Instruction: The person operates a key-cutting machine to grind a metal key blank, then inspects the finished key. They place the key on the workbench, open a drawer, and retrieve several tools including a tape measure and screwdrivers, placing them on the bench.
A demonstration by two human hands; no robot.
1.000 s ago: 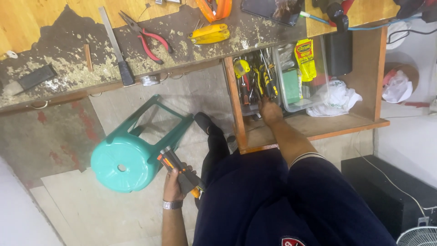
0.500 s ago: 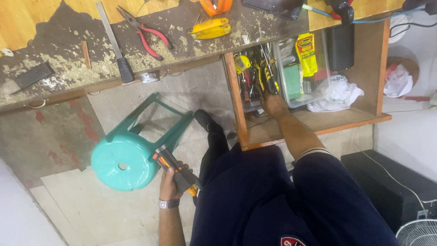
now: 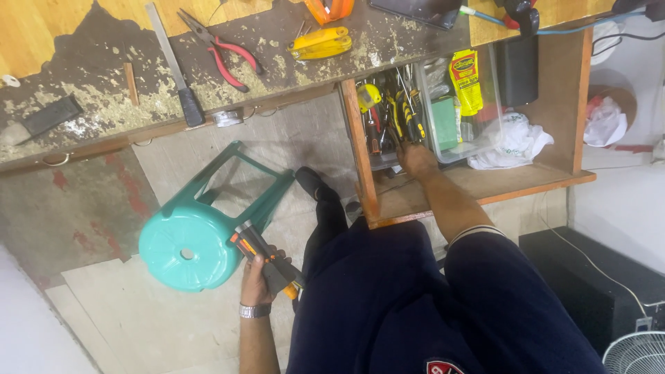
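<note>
My left hand [image 3: 258, 280] hangs low beside my leg and grips a black and orange hand tool [image 3: 262, 251] by its handle, just in front of a teal plastic stool [image 3: 183, 242] lying on its side. My right hand [image 3: 416, 158] reaches into a clear plastic bin [image 3: 485, 142] on the shelf under the workbench. Its fingers are in among several yellow and black handled screwdrivers [image 3: 398, 111]. The tools hide the fingertips, so a grip does not show.
The scarred workbench top [image 3: 104, 104] carries red-handled pliers [image 3: 225, 52], a yellow tool [image 3: 320, 43] and a long file [image 3: 173, 66]. A white plastic bag [image 3: 516, 138] lies on the shelf. A black box [image 3: 603, 277] and a fan [image 3: 641, 353] stand at lower right.
The view has shifted a little. My right hand stays in the bin, slightly deeper among the tools. My left hand still holds the black and orange tool.
</note>
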